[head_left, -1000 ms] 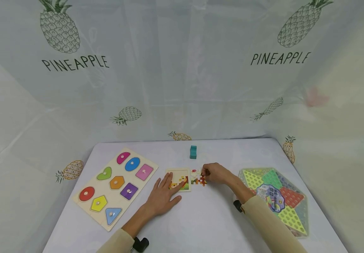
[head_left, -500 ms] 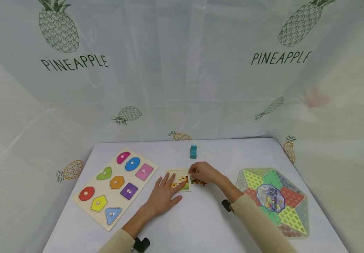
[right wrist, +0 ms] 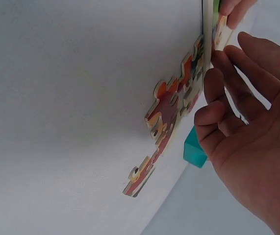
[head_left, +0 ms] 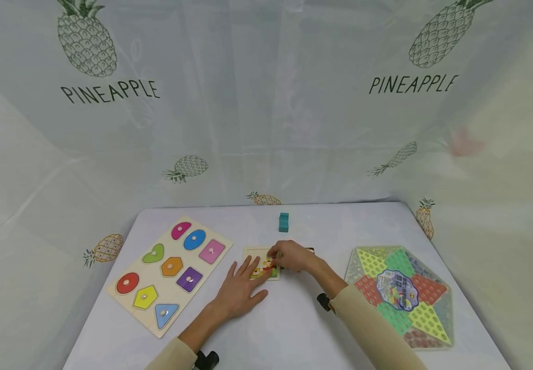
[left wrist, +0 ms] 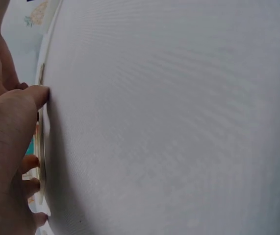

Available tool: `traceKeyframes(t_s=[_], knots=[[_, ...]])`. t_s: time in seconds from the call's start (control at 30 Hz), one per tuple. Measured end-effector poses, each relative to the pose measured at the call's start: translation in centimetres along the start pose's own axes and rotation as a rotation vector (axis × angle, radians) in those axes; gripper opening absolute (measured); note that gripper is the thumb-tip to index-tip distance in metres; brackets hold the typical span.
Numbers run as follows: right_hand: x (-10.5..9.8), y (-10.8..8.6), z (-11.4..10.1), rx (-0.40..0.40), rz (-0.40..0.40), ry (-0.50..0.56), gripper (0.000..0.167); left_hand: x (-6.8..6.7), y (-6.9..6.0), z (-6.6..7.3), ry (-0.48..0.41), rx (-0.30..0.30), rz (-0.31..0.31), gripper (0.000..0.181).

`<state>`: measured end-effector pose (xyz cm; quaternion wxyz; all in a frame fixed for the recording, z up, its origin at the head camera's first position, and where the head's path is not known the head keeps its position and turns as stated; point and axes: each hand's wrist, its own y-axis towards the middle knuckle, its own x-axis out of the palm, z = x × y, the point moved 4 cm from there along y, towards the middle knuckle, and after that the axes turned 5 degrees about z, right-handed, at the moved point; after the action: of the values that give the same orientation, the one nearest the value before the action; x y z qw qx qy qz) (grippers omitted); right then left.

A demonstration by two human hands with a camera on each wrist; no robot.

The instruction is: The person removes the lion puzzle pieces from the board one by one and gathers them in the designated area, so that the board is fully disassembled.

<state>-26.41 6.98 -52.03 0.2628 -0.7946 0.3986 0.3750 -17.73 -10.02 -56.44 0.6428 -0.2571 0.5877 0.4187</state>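
Observation:
A small wooden puzzle tray (head_left: 250,250) lies at mid-table, with a colourful part-picture inside. My left hand (head_left: 238,294) rests on its near left part, fingers spread and straight. Over its right side, my right hand (head_left: 293,256) has curled fingers and pinches a puzzle piece, which is mostly hidden by the fingertips. In the right wrist view, loose jigsaw pieces (right wrist: 166,110) lie beside the tray, one end piece (right wrist: 140,177) sticking out from the group. From the head, the right hand covers most of them. The left wrist view shows the left thumb (left wrist: 40,95) at the tray's edge.
A teal block (head_left: 283,222) stands behind the tray. To the left lies a wooden shape board (head_left: 184,256) with coloured knobbed shapes. A hexagonal, star-patterned game board (head_left: 397,291) lies on the right. A pineapple-print cloth (head_left: 266,113) hangs behind the white table.
My right hand has moved left from the loose pieces to above the tray's right side. The left hand has stayed on the tray.

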Motion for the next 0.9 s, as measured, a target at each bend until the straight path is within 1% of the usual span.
traceKeyframes(t_s=[0.13, 0.27, 0.53, 0.63, 0.9], knots=[[0.1, 0.09, -0.48, -0.045, -0.006, -0.037, 0.023, -0.06, -0.06, -0.05, 0.005, -0.003, 0.002, 0.053], [0.33, 0.25, -0.71, -0.072, 0.01, -0.059, 0.021, -0.2, -0.07, 0.05, 0.004, 0.0, 0.003, 0.053], [0.57, 0.53, -0.57, -0.067, 0.044, -0.086, 0.02, -0.34, -0.06, 0.19, 0.009, 0.005, 0.009, 0.053], [0.6, 0.52, -0.52, -0.072, 0.052, -0.096, 0.019, -0.32, -0.04, 0.22, 0.008, 0.006, 0.003, 0.053], [0.57, 0.41, -0.39, -0.062, 0.081, -0.071, 0.016, -0.01, 0.01, 0.07, 0.017, 0.002, 0.01, 0.053]])
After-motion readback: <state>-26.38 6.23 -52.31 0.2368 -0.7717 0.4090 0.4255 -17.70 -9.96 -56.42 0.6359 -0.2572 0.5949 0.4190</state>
